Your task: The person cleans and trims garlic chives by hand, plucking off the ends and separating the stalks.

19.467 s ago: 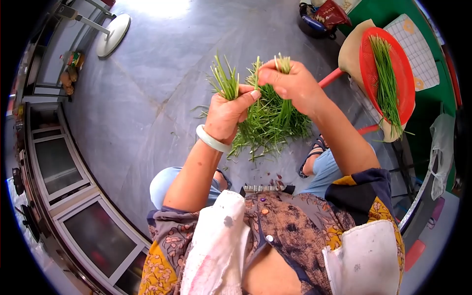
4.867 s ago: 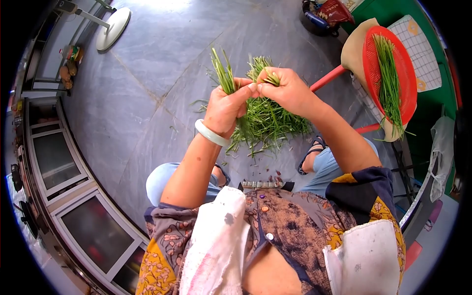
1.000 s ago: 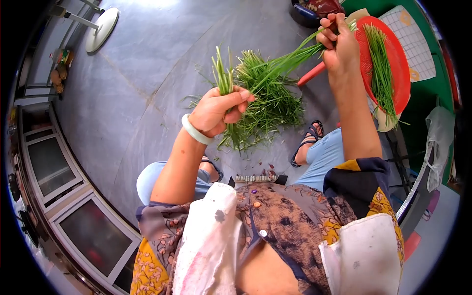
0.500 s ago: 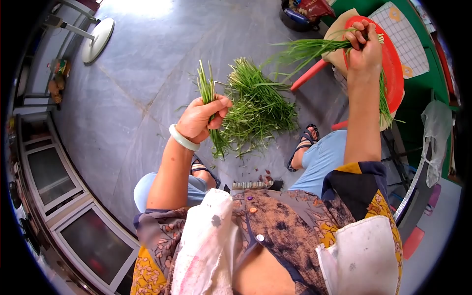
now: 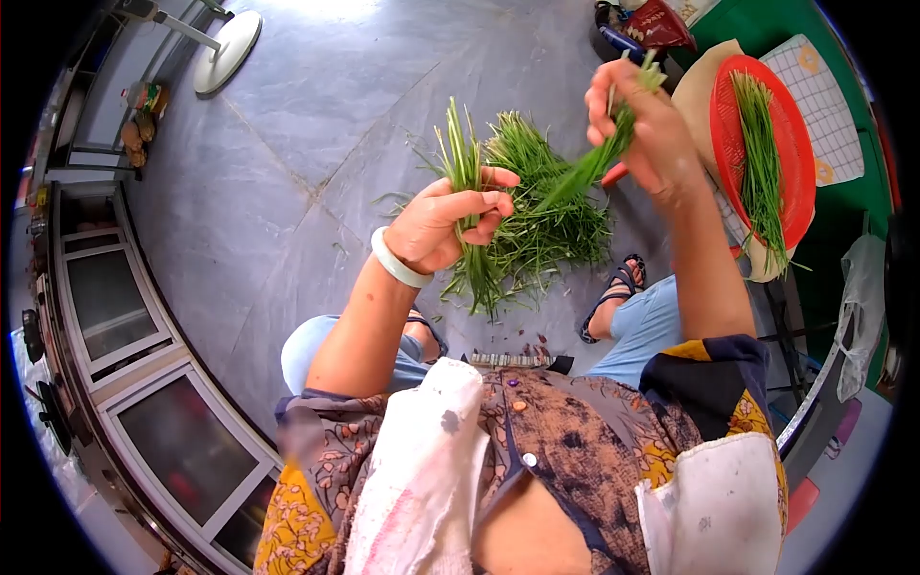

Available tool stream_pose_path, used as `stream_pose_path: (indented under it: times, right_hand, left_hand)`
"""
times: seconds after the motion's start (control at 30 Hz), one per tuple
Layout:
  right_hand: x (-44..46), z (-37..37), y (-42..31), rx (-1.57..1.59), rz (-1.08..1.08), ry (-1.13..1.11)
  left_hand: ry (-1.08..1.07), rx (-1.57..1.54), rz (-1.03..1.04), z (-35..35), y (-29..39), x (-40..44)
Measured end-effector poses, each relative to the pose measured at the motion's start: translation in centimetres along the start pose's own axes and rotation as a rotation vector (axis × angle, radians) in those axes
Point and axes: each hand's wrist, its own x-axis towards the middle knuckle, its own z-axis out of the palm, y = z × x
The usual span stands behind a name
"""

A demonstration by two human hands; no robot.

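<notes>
The left hand (image 5: 441, 222) curls around an upright bundle of thin green stalks (image 5: 463, 158), thumb and forefinger slightly apart, at the left edge of the heap of greens (image 5: 556, 216) on the floor. The right hand (image 5: 652, 129) grips a second bunch (image 5: 596, 171), tips trailing toward the heap's right side; half a second ago it was over the red basket (image 5: 792, 168), well right of the heap. Beyond the heap, farther right, a dark red bag (image 5: 659, 26) bears unreadable print.
</notes>
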Motion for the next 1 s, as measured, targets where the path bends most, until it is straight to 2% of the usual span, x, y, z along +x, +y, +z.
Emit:
stream_pose_path:
  times: [0.07,0.1,0.2,0.4,0.53,0.57,0.73,0.9,1.0]
  right_hand:
    - [-0.3,0.6,0.9,-0.035,0.13,-0.069]
    - [-0.3,1.4,2.1,-0.042,0.132,-0.073]
    - [-0.7,4.4,4.1,-0.376,0.047,-0.041]
    - [-0.6,5.4,5.8,-0.286,0.103,-0.121]
    - [-0.6,5.0,5.2,-0.345,0.04,0.022]
    - [-0.4,4.7,5.1,-0.309,0.083,0.058]
    - [0.2,3.7,3.2,-0.115,-0.059,0.147]
    - [1.2,-0.3,0.0,0.035,-0.237,0.248]
    - [1.1,-2.6,-1.8,0.097,-0.31,0.34]
  left_hand:
    - [0.012,0.006,-0.005,0.1,0.0,-0.1]
    - [0.011,0.018,-0.013,0.2,-0.1,-0.1]
    - [0.009,0.073,-0.043,0.6,-0.2,0.2]
    - [-0.016,0.135,-0.062,1.3,-1.1,0.5]
    - [0.057,0.064,-0.048,1.5,-0.8,0.2]
    - [0.038,0.036,-0.031,0.8,-1.2,0.3]
    - [0.002,0.035,0.015,0.4,-0.9,0.3]
    - [0.023,0.21,-0.004,-0.3,-1.0,0.5]
    - [0.177,0.237,-0.046,-0.6,-0.4,0.0]
